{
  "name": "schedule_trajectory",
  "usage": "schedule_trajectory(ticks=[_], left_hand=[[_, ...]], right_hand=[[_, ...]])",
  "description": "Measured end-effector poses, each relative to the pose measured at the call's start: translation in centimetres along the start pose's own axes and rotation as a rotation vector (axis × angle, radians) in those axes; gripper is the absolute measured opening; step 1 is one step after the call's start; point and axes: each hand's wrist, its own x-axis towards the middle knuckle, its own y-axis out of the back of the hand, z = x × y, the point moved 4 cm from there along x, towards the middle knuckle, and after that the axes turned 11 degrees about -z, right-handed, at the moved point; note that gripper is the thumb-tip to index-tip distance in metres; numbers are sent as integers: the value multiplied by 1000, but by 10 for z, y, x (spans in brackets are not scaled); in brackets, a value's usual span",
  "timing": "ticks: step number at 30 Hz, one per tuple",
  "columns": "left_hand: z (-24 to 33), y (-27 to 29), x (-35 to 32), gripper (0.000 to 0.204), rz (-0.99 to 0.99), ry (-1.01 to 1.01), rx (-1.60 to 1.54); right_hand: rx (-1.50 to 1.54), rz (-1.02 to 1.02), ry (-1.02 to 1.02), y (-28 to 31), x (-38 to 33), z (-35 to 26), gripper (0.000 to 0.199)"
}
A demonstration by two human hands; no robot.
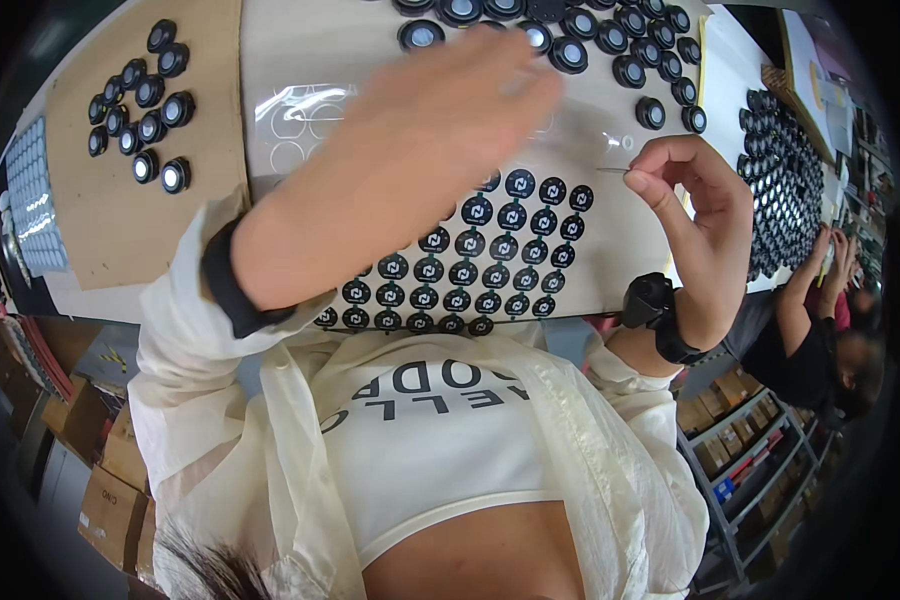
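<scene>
My left hand (pixel 460 110) reaches across the table, its fingers smeared by motion, close to the near edge of a group of black round parts (pixel 569 54) with pale centres. Whether it touches or holds one cannot be made out. To the right, my right hand (pixel 695 190) pinches a thin, needle-like piece (pixel 613 170) between thumb and forefinger, with its tip pointing left. Below my left forearm lies a sheet of round black stickers (pixel 470 243) in rows, partly covered by that arm. A clear film with circular outlines (pixel 288 122) lies beyond the forearm.
A brown cardboard sheet (pixel 80 220) at the left bears several more black round parts (pixel 151 127). Past it lies a pale blue tray (pixel 32 200). Many dark round parts (pixel 782 185) crowd the table at the right, where another person's hands (pixel 838 262) show. Boxes (pixel 116 515) stand below left.
</scene>
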Motion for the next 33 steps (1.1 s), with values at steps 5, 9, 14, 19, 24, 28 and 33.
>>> schedule_trajectory(ticks=[5,9,14,19,24,28,33], left_hand=[[-30,32,-6,35,-180,176,97],[-55,19,-13,36,-164,216,-20],[-62,25,-17,43,-257,265,-421],[-44,29,-34,40,-95,306,-1104],[-38,25,-42,37,83,227,-1207],[-35,24,-44,40,108,224,-1238],[-30,19,-45,40,139,290,-1313]], right_hand=[[157,-10,189,-13,16,-20,15],[483,-27,278,-37,45,-25,23],[694,-21,241,-55,53,-16,22],[948,-83,241,-70,55,-15,19],[911,-45,237,-72,52,-23,19],[903,-39,251,-71,50,-26,17],[819,-3,287,-69,50,-32,16]])
